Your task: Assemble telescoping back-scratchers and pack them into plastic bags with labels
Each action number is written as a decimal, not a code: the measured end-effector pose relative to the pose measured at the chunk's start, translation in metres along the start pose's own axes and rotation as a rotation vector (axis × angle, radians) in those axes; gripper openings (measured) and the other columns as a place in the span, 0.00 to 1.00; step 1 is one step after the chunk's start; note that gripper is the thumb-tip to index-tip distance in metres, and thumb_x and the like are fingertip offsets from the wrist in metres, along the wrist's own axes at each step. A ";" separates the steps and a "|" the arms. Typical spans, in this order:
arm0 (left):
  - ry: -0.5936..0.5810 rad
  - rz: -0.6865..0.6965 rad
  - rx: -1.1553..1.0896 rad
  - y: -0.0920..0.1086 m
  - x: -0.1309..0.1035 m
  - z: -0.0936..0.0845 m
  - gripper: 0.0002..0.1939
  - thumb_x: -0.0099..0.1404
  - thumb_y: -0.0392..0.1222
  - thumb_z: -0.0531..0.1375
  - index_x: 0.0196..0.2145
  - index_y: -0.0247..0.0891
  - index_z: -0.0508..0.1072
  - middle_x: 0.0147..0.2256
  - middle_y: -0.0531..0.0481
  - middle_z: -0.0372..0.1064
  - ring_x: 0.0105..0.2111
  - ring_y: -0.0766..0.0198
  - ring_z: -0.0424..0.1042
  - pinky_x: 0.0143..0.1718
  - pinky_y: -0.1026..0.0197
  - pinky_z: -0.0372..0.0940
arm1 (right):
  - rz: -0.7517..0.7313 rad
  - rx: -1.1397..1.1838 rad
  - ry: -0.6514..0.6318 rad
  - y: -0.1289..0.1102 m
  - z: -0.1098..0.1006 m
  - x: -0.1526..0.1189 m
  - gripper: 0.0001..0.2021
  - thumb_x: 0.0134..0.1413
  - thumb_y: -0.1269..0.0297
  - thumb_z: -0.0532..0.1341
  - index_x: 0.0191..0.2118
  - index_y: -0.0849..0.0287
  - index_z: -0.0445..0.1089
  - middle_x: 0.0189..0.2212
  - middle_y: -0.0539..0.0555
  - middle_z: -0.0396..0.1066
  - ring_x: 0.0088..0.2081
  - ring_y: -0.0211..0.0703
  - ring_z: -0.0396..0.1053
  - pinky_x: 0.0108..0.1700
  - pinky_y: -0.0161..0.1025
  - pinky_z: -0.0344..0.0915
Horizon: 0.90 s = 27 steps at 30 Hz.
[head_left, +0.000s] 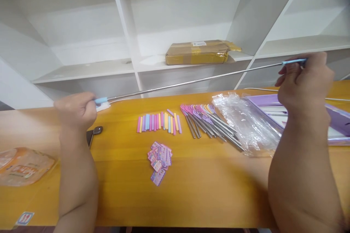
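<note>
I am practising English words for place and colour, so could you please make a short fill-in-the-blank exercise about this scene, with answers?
The left hand and right hand hold a long metal rod by its light ____ ends.
The taped cardboard box lies on a white ____.
Of the small cards and the row of coloured sticks, the ____ lie nearer the person.
The clear plastic lies to the ____ of the cards.

Answers: blue; shelf; cards; right

White shelving (123, 18) with upright dividers stands behind a yellow-brown wood table (117, 196). The shelving's open compartments are pale inside. Light reflects softly off the table's glossy top, brightest at the left.
</note>
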<state>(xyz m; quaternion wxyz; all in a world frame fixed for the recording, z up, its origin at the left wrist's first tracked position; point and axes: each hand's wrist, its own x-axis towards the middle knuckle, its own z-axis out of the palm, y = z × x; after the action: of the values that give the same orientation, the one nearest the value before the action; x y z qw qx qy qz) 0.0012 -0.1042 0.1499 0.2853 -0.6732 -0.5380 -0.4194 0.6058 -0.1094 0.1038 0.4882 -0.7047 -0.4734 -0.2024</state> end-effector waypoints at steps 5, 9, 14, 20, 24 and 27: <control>0.022 0.086 -0.036 0.049 -0.019 0.022 0.11 0.57 0.34 0.55 0.22 0.41 0.76 0.16 0.53 0.61 0.20 0.64 0.58 0.25 0.58 0.50 | -0.057 0.039 -0.048 -0.042 0.024 -0.016 0.12 0.70 0.73 0.55 0.55 0.59 0.69 0.38 0.59 0.78 0.37 0.43 0.73 0.43 0.40 0.62; -0.193 0.111 -0.094 0.111 -0.049 0.048 0.11 0.61 0.32 0.54 0.24 0.41 0.72 0.20 0.51 0.67 0.23 0.62 0.64 0.28 0.57 0.50 | -0.176 0.155 -0.286 -0.113 0.046 -0.072 0.10 0.74 0.66 0.52 0.52 0.56 0.69 0.45 0.61 0.77 0.42 0.50 0.73 0.44 0.42 0.62; -0.467 0.112 -0.154 0.140 -0.065 0.068 0.13 0.65 0.30 0.51 0.24 0.41 0.67 0.22 0.50 0.66 0.23 0.61 0.64 0.29 0.57 0.51 | -0.347 0.158 -0.531 -0.180 0.045 -0.146 0.13 0.74 0.68 0.48 0.52 0.55 0.68 0.46 0.61 0.77 0.35 0.50 0.72 0.34 0.41 0.57; -0.412 0.093 -0.186 0.112 -0.042 0.052 0.12 0.63 0.33 0.52 0.25 0.42 0.69 0.21 0.51 0.67 0.24 0.61 0.66 0.30 0.58 0.53 | -0.305 0.246 -0.713 -0.158 0.033 -0.108 0.23 0.73 0.49 0.60 0.65 0.55 0.64 0.50 0.60 0.78 0.39 0.51 0.75 0.41 0.42 0.65; -0.375 0.030 -0.198 0.104 -0.035 0.040 0.12 0.64 0.34 0.52 0.25 0.42 0.71 0.20 0.53 0.66 0.22 0.61 0.66 0.31 0.57 0.55 | -0.002 -0.112 -0.733 -0.077 0.042 -0.044 0.17 0.70 0.47 0.64 0.49 0.56 0.74 0.47 0.64 0.79 0.41 0.51 0.73 0.47 0.45 0.65; -0.374 0.014 -0.205 0.105 -0.033 0.039 0.13 0.64 0.33 0.52 0.25 0.42 0.70 0.19 0.53 0.65 0.22 0.60 0.65 0.31 0.56 0.56 | 0.266 -0.418 -0.784 -0.010 0.046 -0.010 0.14 0.66 0.53 0.69 0.34 0.57 0.74 0.35 0.65 0.78 0.37 0.52 0.71 0.45 0.49 0.63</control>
<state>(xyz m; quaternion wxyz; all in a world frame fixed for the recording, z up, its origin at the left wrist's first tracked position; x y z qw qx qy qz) 0.1099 -0.1149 0.1095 0.1134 -0.7685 -0.5315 -0.3378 0.5841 -0.0730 0.0812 0.1415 -0.8660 -0.4768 0.0528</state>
